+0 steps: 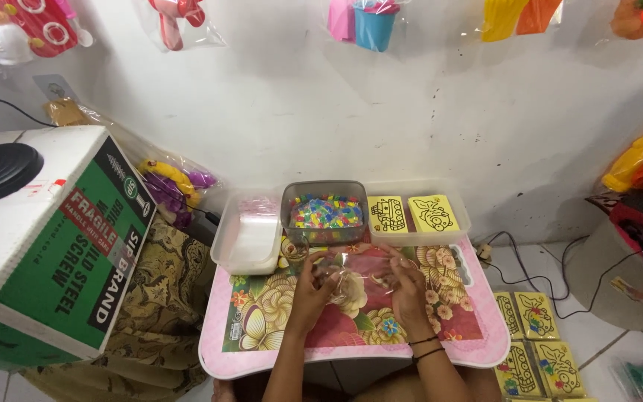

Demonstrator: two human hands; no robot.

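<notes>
Both of my hands hold a small clear plastic bag point(357, 277) over the flowered top of a little pink table point(262, 350). My left hand point(312, 286) grips the bag's left side and my right hand point(409, 286) grips its right side, fingers curled on the film. What is inside the bag I cannot make out. Just beyond my hands stands a clear tub point(325, 212) filled with several small multicoloured pieces.
A clear tub of plastic bags point(247, 234) sits left of the coloured one, a tray with two yellow picture cards point(418, 214) right of it. A green-and-white carton point(46, 238) stands at the left. More yellow cards point(533, 342) lie on the floor, cables behind.
</notes>
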